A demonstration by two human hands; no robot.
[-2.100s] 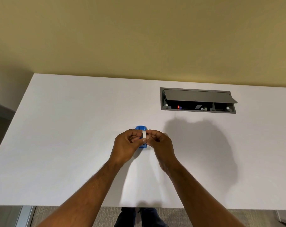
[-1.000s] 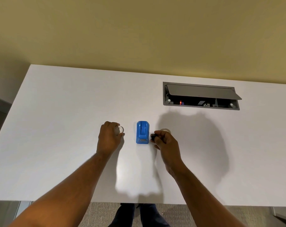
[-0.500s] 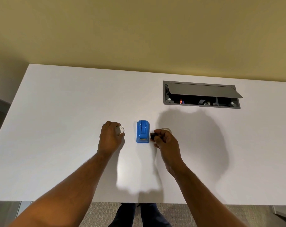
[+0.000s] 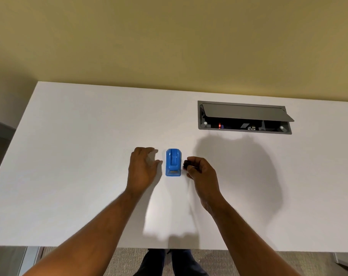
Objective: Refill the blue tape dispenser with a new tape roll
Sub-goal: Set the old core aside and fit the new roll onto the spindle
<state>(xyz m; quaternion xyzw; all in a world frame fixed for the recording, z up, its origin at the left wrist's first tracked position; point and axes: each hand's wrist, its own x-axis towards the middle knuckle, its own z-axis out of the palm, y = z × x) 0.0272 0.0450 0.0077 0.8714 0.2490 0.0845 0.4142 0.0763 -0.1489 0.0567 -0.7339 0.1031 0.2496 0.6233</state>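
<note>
Dispenser [image 4: 173,162]: upright on tabletop [image 4: 79,156], between hands. Left hand [image 4: 143,168]: spread, empty, alongside. Right hand [image 4: 201,174]: pinching small black core [image 4: 187,163]. Step: roll swap. Next: fit new roll onto core; roll not visible.

Hands flank a blue dispenser on a white desk

Blue tape dispenser [image 4: 173,162] sits between the left hand [image 4: 143,168], fingers spread, and the right hand [image 4: 201,174], pinching a small black piece [image 4: 186,163]
</note>
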